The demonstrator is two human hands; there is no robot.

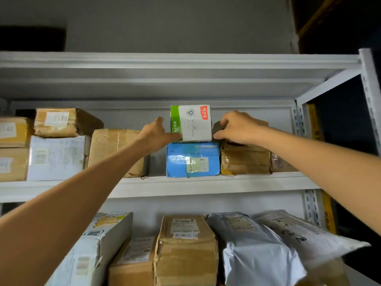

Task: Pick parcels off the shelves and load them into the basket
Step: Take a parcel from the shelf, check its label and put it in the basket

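A white and green box [192,122] with a red label stands on top of a blue parcel [192,159] on the upper shelf [206,183]. My left hand [156,134] reaches up to the box's left side, thumb at its lower left corner, fingers stretched beside it. My right hand [237,126] is at the box's right side, fingers curled over a dark parcel [219,125] that sits on a brown carton [245,159]. No basket is in view.
Brown cartons [117,150] and a white parcel [56,158] fill the upper shelf's left part. The lower shelf holds a taped brown box [185,250], grey poly bags [257,250] and a white carton [92,248]. A metal upright [299,122] stands at the right.
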